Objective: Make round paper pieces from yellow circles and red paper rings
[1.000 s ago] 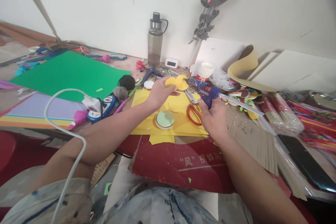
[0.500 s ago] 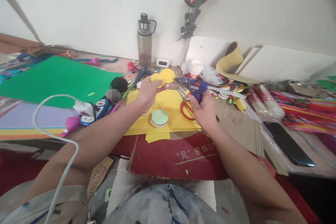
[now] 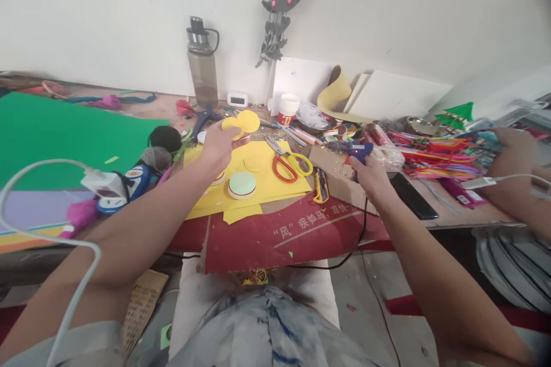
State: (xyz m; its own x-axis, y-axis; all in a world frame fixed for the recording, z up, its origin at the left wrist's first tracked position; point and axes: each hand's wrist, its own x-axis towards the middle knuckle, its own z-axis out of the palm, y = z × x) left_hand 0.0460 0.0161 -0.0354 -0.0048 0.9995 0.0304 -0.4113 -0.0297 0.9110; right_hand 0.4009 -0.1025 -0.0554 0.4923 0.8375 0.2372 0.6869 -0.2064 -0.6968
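Observation:
My left hand [image 3: 217, 146] is closed on two yellow foam circles [image 3: 241, 123], held up above the yellow sheet [image 3: 258, 163]. Off to the right, my right hand [image 3: 371, 175] grips the blue glue gun [image 3: 353, 150] over a piece of brown cardboard [image 3: 333, 175], well away from the circles. The gun's black cord hangs down off the table edge. Red and yellow scissors [image 3: 289, 164] lie between my hands. A round white-and-green disc [image 3: 241, 184] rests on the yellow sheet below my left hand.
A water bottle [image 3: 202, 66], a paper cup [image 3: 287, 109] and white boards stand at the wall. A green sheet [image 3: 64, 132] lies left, a black phone [image 3: 411, 195] and coloured sticks [image 3: 434, 160] right. Another person's arm [image 3: 516, 166] reaches in at the far right.
My right hand has carried the glue gun to the right, away from the yellow circles. The view has swung right, and another person's arm now shows.

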